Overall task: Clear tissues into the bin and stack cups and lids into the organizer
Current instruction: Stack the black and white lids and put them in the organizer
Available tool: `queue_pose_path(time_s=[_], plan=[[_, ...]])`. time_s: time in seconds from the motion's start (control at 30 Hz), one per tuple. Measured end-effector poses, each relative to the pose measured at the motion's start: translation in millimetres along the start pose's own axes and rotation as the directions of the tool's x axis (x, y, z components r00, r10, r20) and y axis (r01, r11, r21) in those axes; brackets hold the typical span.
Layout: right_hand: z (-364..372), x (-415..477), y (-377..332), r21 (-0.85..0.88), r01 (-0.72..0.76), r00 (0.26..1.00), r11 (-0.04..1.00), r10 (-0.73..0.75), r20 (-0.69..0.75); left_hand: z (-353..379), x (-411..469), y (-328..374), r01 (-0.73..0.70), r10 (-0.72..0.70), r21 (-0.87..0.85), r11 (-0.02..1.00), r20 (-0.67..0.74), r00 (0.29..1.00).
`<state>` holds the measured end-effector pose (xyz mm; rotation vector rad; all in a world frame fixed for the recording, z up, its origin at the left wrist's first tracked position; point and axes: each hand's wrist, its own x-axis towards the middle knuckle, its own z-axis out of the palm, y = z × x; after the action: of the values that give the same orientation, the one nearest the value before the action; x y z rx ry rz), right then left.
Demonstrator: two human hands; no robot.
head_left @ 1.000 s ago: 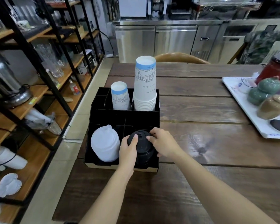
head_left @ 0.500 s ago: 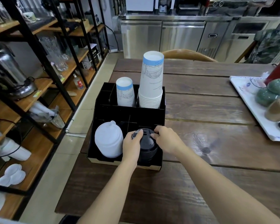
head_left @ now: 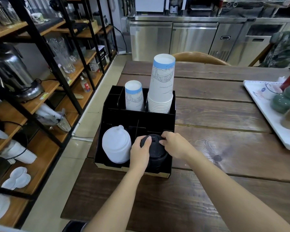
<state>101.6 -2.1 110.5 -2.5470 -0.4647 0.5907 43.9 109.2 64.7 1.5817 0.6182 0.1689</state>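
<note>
Black lid stack (head_left: 153,152), front-right compartment of organizer (head_left: 137,118), on wooden worktop (head_left: 224,148)

Thin moulded plastic, judged light, springy and slick; nested pieces could shear sideways, so best gripped at the rim on opposite sides. Left hand (head_left: 139,152) and right hand (head_left: 173,144) do so, fingers curled narrow against the top lid's edge. Count: one black lid stack, one white lid stack (head_left: 116,147) front-left, one short cup stack (head_left: 134,96) and one tall cup stack (head_left: 161,84) in the rear compartments; pieces per stack uncountable. No tissues or bin identifiable
</note>
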Motion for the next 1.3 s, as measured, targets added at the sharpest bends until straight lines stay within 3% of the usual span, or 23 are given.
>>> queue_pose_path(time_s=[0.17,0.6,0.7,0.83,0.97,1.07,1.17,1.3], plan=[[-1.2,1.7,-2.6,-0.055,-0.01,1.0,0.998,0.011,0.018,0.4,0.8,5.1,0.056,-0.056,-0.013,0.998,0.015,0.998],[-15.5,-1.4,-4.3,0.035,0.02,0.999,0.999,-0.021,0.044,-10.8,1.5,14.7,0.074,-0.078,0.056,0.996,0.081,0.994],[-24.9,-0.4,-11.0,0.073,0.044,0.999,0.996,-0.044,-0.006,-17.7,2.0,23.2,0.032,-0.044,0.124,0.992,0.095,0.994],[-28.9,1.1,-31.1,0.16,0.125,0.981,0.979,-0.098,-0.169,-35.1,-4.6,40.8,-0.169,0.174,0.165,0.972,-0.017,0.985],[-16.6,7.7,-54.8,0.234,0.216,0.968,0.948,-0.177,-0.177,-61.4,-1.6,46.9,-0.266,0.333,0.251,0.931,-0.28,0.9],[-1.3,18.2,-69.7,0.204,0.252,0.967,0.946,-0.239,-0.088,-79.9,12.0,35.0,-0.172,0.267,0.272,0.947,-0.363,0.893],[14.5,31.7,-78.3,0.092,0.255,0.966,0.963,-0.257,0.014,-88.8,19.2,20.9,-0.079,0.196,0.37,0.926,-0.291,0.936],[32.3,44.7,-84.3,-0.106,0.254,0.966,0.961,-0.245,0.086,-86.9,18.2,9.6,-0.064,0.157,0.426,0.902,-0.187,0.97]])
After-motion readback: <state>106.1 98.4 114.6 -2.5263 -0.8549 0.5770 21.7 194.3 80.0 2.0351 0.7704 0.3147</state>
